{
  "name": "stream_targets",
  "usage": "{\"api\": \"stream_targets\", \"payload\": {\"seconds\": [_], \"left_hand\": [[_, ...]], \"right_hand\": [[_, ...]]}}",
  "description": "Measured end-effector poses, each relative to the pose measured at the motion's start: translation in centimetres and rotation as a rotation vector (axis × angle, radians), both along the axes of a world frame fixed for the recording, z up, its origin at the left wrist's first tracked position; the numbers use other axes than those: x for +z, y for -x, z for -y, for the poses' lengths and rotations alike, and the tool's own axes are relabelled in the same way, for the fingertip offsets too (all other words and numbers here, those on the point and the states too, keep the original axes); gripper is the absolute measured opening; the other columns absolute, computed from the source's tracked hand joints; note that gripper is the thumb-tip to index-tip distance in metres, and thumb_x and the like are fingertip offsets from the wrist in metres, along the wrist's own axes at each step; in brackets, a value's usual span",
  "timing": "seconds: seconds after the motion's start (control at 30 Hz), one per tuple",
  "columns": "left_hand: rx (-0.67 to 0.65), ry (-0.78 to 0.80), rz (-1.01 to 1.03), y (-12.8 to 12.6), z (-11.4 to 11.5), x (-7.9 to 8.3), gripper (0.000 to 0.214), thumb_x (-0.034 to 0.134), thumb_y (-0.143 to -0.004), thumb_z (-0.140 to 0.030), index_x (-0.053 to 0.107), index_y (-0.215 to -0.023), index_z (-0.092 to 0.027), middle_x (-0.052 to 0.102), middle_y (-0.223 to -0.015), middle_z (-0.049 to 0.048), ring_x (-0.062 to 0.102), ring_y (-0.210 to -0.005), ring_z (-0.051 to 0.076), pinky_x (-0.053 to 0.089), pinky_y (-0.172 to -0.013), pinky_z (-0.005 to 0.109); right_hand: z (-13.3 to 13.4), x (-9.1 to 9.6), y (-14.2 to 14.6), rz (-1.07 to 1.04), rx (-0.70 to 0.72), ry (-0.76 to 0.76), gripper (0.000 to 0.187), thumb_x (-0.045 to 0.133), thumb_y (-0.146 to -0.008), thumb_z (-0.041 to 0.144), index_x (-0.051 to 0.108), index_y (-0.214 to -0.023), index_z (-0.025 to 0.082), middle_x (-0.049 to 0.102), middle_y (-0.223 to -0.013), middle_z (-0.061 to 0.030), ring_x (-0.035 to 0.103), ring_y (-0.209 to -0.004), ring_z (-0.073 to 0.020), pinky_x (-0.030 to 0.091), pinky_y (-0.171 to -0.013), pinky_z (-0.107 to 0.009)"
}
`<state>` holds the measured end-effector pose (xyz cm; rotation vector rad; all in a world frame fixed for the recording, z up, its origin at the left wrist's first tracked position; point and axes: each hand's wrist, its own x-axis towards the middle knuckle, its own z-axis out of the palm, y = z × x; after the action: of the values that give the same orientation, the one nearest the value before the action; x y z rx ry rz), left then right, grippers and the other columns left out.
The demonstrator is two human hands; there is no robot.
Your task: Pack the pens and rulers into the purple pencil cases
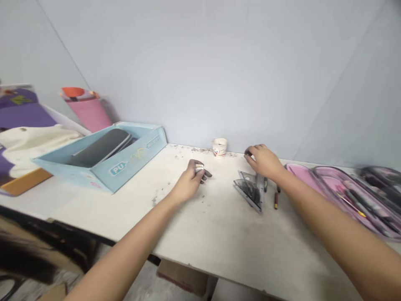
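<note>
My left hand (190,179) rests on the white table (219,238) with its fingers pinched round a small white and grey object (199,168), perhaps an eraser. My right hand (263,160) lies further back and right, fingers curled down on something small and dark at its fingertips (248,154) that I cannot make out. Just below it lie clear plastic set squares (250,190) and a dark red pen (276,199).
A small white cup (219,147) stands by the wall. A light blue cardboard box (106,161) holding a grey flat item sits at the left. An open pink pencil case (344,196) with pens lies at the right. A pink cylinder (86,108) stands at the back left.
</note>
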<state>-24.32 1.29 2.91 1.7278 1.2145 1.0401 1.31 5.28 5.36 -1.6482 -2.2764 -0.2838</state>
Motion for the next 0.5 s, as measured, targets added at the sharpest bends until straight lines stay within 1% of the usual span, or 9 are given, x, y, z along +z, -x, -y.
{"api": "stream_targets", "payload": {"seconds": [0.1, 0.17, 0.27, 0.37, 0.5], "left_hand": [[0.043, 0.004, -0.045, 2.7, 0.4, 0.2, 0.017, 0.044, -0.085, -0.032, 0.038, -0.095, -0.019, 0.066, -0.086, 0.0067, 0.056, -0.070, 0.013, 0.046, -0.067, 0.029], [0.063, -0.009, -0.060, 4.1, 0.5, 0.3, 0.019, 0.046, -0.084, -0.033, 0.040, -0.095, -0.019, 0.067, -0.086, 0.0069, 0.057, -0.070, 0.013, 0.046, -0.066, 0.028], [0.087, -0.037, -0.085, 5.4, 0.2, 0.6, 0.021, 0.050, -0.082, -0.036, 0.045, -0.092, -0.018, 0.067, -0.086, 0.0068, 0.056, -0.068, 0.013, 0.045, -0.065, 0.028], [0.106, -0.067, -0.118, 5.8, -0.8, 1.6, 0.023, 0.051, -0.081, -0.039, 0.048, -0.093, -0.019, 0.068, -0.085, 0.0062, 0.057, -0.066, 0.013, 0.044, -0.064, 0.027], [0.120, -0.168, -0.150, 5.3, -2.4, 3.8, 0.021, 0.049, -0.083, -0.035, 0.048, -0.096, -0.019, 0.066, -0.081, 0.0040, 0.057, -0.065, 0.013, 0.044, -0.065, 0.027]], "right_hand": [[-2.6, 0.3, 4.5, -0.009, 0.031, 0.026, 0.039, 0.033, -0.089, 0.033, 0.044, -0.124, 0.019, 0.062, -0.105, -0.0111, 0.051, -0.102, -0.0252, 0.040, -0.073, -0.032], [-4.1, 0.3, 6.4, 0.036, 0.001, 0.095, 0.042, 0.033, -0.089, 0.034, 0.038, -0.129, 0.020, 0.064, -0.103, -0.0122, 0.056, -0.096, -0.0258, 0.040, -0.068, -0.031], [-5.3, 0.3, 8.1, 0.118, -0.039, 0.198, 0.039, 0.034, -0.089, 0.035, 0.046, -0.121, 0.018, 0.066, -0.099, -0.0145, 0.061, -0.087, -0.0257, 0.040, -0.066, -0.031], [-4.5, 0.1, 9.2, 0.132, 0.007, 0.177, 0.035, 0.031, -0.090, 0.036, 0.052, -0.113, 0.019, 0.067, -0.096, -0.0130, 0.062, -0.085, -0.0246, 0.039, -0.066, -0.030], [-1.4, -0.1, 10.5, 0.139, 0.139, 0.148, 0.035, 0.029, -0.091, 0.037, 0.052, -0.111, 0.021, 0.068, -0.090, -0.0104, 0.063, -0.080, -0.0238, 0.037, -0.063, -0.029]]}}
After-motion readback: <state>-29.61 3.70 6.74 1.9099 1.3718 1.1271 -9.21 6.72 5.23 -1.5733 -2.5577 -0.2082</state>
